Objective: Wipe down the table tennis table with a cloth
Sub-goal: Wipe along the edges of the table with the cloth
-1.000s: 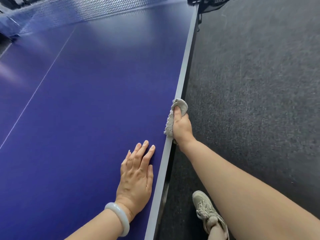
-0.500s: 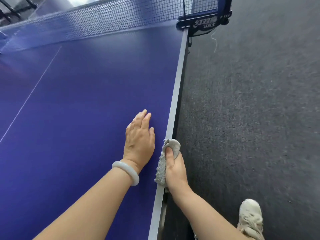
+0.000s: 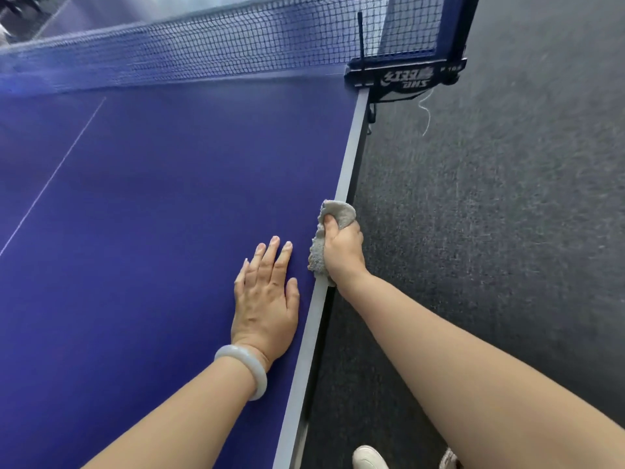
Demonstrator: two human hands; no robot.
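Note:
A blue table tennis table [image 3: 152, 214] fills the left of the head view, its pale side edge running diagonally down the middle. My right hand [image 3: 343, 252] grips a grey cloth [image 3: 338, 213] folded over that side edge, thumb on top of the cloth. My left hand [image 3: 265, 299] lies flat on the blue surface just left of the edge, fingers straight, a pale bangle on the wrist.
The net [image 3: 203, 45] crosses the far end, held by a dark clamp post [image 3: 406, 76] at the table's right corner. Dark grey carpet [image 3: 490, 231] lies to the right. My shoes [image 3: 368, 458] show at the bottom beside the table.
The view has moved closer to the net. My right hand has slid the cloth along the side edge toward the net, and my left hand has shifted forward on the surface.

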